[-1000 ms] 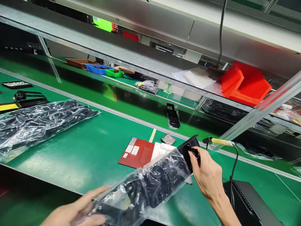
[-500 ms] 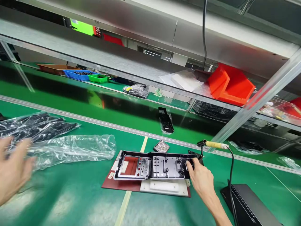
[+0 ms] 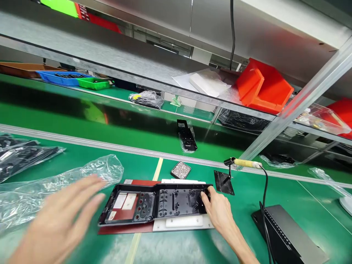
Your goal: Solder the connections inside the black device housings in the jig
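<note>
The left hand (image 3: pixel 64 216), blurred, reaches forward from the lower left, fingers outstretched and thumb parted wide, by a crumpled clear plastic sleeve (image 3: pixel 103 167); contact cannot be told. Next comes a long black plastic housing (image 3: pixel 181 207), open side up, with a rectangular window at its left end and posts, holes and slots along its right half. It lies over a flat dark-red-and-white board (image 3: pixel 126 230), whose front edge shows beneath it. The right hand (image 3: pixel 218 205) angles in from the lower right, thumb and fingers narrowed on the housing's right end. A pale metal rail (image 3: pixel 139 147) edges the work area behind, and green bench (image 3: pixel 236 220) stretches from the board rightward to a flat black-and-grey case (image 3: pixel 294 227).
</note>
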A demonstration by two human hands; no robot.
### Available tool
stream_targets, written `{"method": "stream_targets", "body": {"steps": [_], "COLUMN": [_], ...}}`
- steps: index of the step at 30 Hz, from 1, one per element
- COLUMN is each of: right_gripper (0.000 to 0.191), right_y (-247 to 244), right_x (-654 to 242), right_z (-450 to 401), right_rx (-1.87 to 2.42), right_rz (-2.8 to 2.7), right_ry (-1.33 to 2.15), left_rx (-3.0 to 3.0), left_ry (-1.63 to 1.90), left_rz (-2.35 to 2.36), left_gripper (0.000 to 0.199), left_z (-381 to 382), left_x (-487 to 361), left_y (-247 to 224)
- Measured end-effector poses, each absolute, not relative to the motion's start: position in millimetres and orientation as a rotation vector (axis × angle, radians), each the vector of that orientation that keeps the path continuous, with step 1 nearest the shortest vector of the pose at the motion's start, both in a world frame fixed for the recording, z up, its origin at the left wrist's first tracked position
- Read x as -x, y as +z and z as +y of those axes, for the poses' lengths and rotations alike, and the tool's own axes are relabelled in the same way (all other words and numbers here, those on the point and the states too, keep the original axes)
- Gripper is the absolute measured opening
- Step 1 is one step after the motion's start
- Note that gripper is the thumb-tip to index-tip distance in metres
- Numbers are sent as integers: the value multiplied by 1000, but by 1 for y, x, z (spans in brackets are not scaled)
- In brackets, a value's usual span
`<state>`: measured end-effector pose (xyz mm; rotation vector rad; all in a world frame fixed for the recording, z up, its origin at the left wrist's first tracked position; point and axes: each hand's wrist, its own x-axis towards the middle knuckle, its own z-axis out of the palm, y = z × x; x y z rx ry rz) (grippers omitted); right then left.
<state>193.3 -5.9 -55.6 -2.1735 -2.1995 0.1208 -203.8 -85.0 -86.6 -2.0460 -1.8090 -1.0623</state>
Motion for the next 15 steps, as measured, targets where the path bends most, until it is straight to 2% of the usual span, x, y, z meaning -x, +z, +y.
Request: {"method": "stream_targets", "body": {"steps": [3,6,11,15], "right_gripper": [29,28,26,34], "right_y": [-54,-53,-58,-60], "right_x": [-188,-184,-178,-183], "right_z": [-5,-7,-9,-14], "right_rx": [2142,2126,2096,2039], "right_rz": [-2201,-2180,-2129,-2104], "right_ry": [157,184,250,331], "left_rx": [2379,2383,2410,2454], "left_ry": [-824,-637,-506,-515], "left_rz": [-1613,-1502,-1551,-1592], "left_gripper": [54,55,50,43], "left_z": [-84,-75,-68,-71], "left_x": [153,127,142,159], "left_y": [-89,-109,-144,-142]}}
